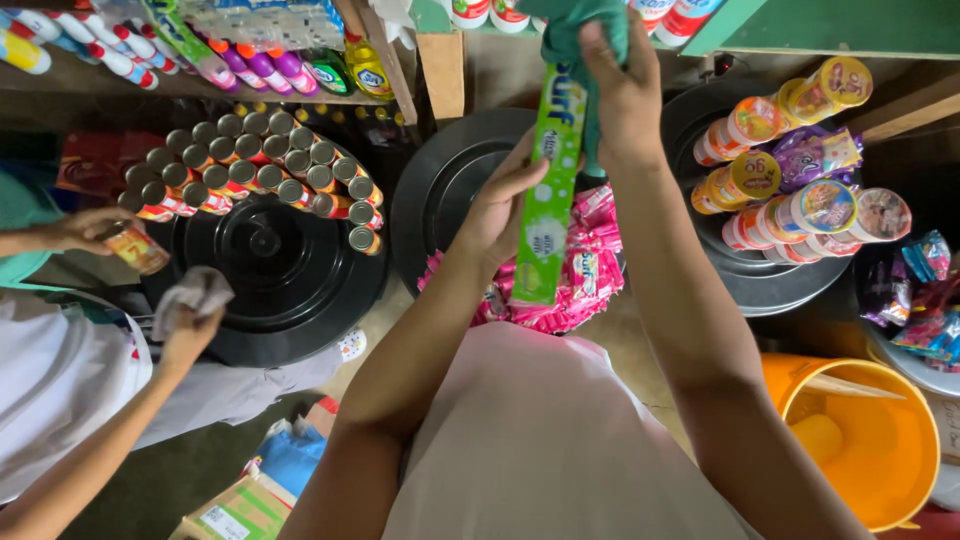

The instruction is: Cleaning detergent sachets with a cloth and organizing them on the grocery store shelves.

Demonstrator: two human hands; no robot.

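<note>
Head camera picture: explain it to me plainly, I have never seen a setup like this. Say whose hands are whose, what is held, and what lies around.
There is no machine here. The single picture comes from a camera worn on a person's head, looking down. The two arms rising from the bottom are that person's. The left hand holds a long green box upright, and the right hand presses a teal cloth against its top end. Under the box, pink packets lie on a black lid. At the left, a co-worker's hands hold a small tin and a grey rag beside rows of cans. An orange bucket stands lower right.
</note>
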